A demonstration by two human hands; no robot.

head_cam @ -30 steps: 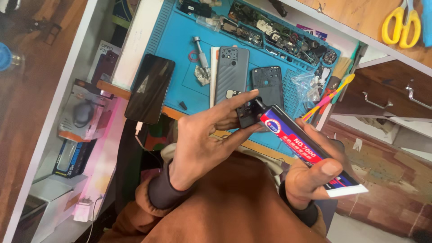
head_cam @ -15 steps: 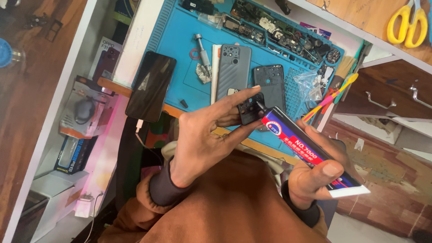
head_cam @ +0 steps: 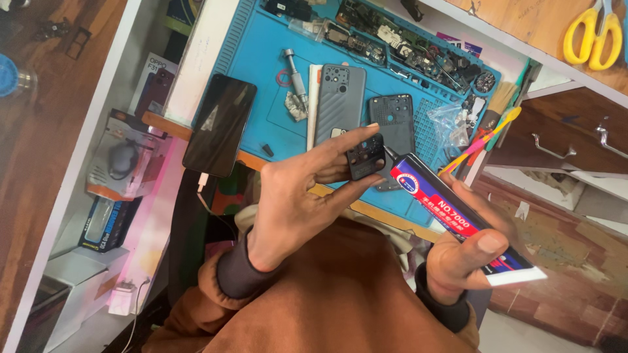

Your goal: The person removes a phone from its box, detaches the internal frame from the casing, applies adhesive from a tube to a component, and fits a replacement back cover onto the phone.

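head | left hand (head_cam: pixel 297 202) pinches small black camera frame (head_cam: pixel 366 157) | right hand (head_cam: pixel 468 252) grips red-blue-black glue tube (head_cam: pixel 451 216)

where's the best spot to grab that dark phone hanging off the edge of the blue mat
Take the dark phone by its two long side edges, near the lower end that sticks out past the blue mat and the table edge. It lies flat, screen up, so the face gives no hold. A cable seems plugged into that end, so come from the side, not the end.
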